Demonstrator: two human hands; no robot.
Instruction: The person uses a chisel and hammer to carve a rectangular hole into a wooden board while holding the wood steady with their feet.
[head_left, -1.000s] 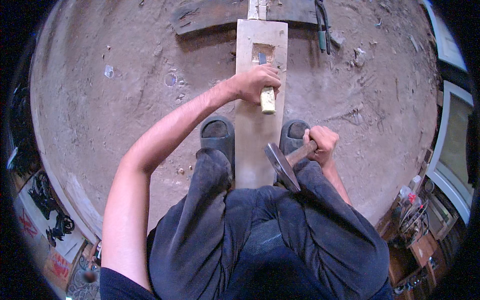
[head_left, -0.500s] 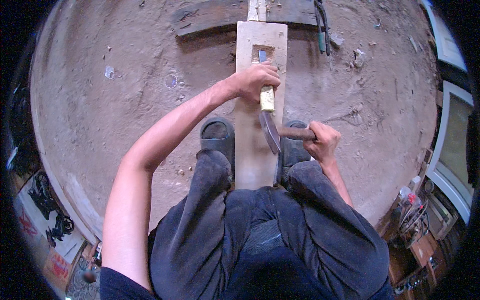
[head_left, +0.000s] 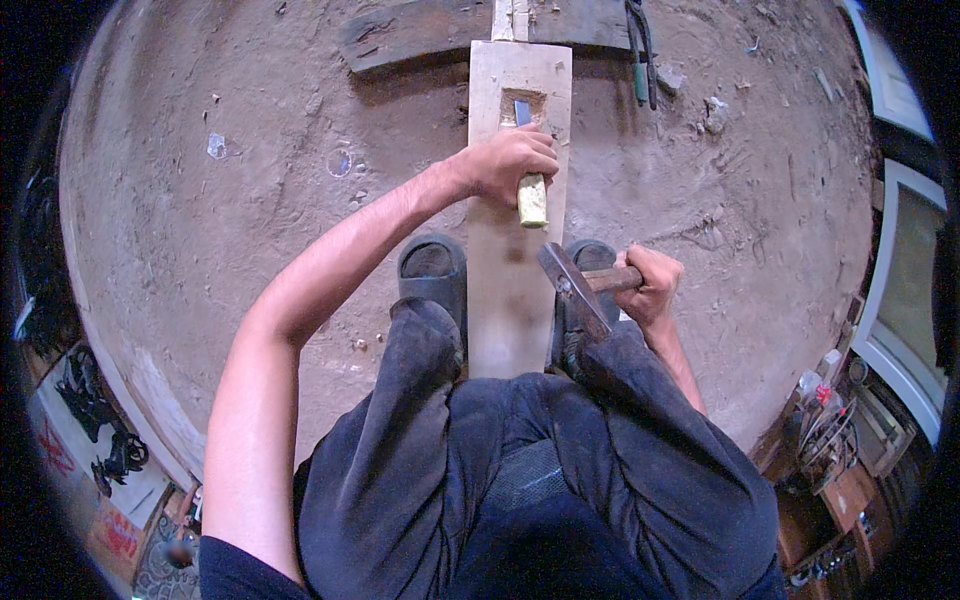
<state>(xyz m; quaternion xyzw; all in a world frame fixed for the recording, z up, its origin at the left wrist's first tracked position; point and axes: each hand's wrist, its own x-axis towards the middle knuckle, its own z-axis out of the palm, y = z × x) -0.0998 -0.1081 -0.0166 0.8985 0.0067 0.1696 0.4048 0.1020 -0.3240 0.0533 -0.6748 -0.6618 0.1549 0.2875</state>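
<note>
A pale wooden board (head_left: 505, 300) runs between my legs, with a rough rectangular mortise (head_left: 530, 98) cut near its far end. My left hand (head_left: 510, 160) is closed around a chisel (head_left: 532, 200) with a yellowish handle; its blade reaches into the cut, though the tip's exact contact is hard to tell. Just below the handle's butt, slightly to the right and apart from it, is the steel head of a hammer (head_left: 572, 285). My right hand (head_left: 648, 282) grips the hammer's wooden shaft beside my right knee.
A dark weathered plank (head_left: 400, 35) lies crosswise beyond the board, with a narrow pale timber (head_left: 505, 20) above it. A tool with green handles (head_left: 640, 75) lies nearby on the dirt floor (head_left: 720, 180). A white-framed panel (head_left: 880, 240) and piled clutter (head_left: 830, 440) line the right side.
The hammer head rose to the chisel's handle half a second ago and has since drawn back down and to the right. My left hand has stayed nearly still on the chisel.
</note>
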